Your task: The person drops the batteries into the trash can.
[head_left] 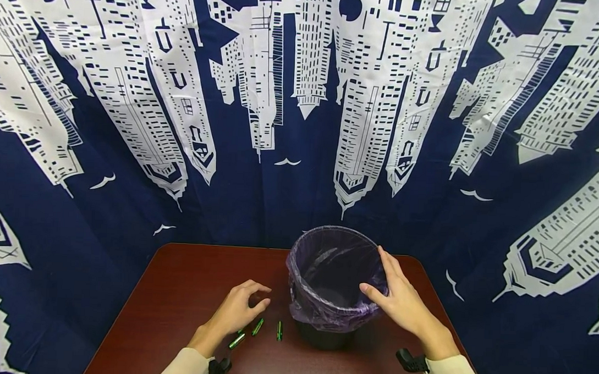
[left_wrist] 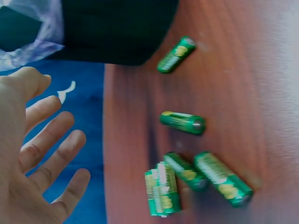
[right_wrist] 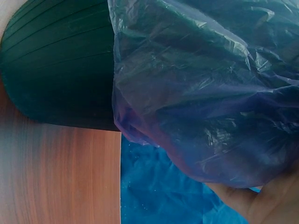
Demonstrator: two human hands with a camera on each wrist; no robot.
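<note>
A dark bin [head_left: 324, 337] lined with a translucent purple bag [head_left: 320, 314] stands on the table. My right hand [head_left: 406, 306] is at the bin's right rim, its thumb over the inner side and its fingers stretched along the edge; the bag partly covers this hand in the right wrist view. My left hand [head_left: 236, 308] hovers left of the bin with its fingers apart, holding nothing. Several green batteries lie beneath and beside it, among them one near the bin [left_wrist: 176, 55], another below it [left_wrist: 182, 122] and a cluster farther off [left_wrist: 223, 179].
The reddish-brown wooden table [head_left: 192, 266] has rounded far corners. Behind it hangs a dark blue curtain [head_left: 259, 207] printed with white upside-down buildings and birds. The bin's opening faces up, and its liner hangs loosely over the rim.
</note>
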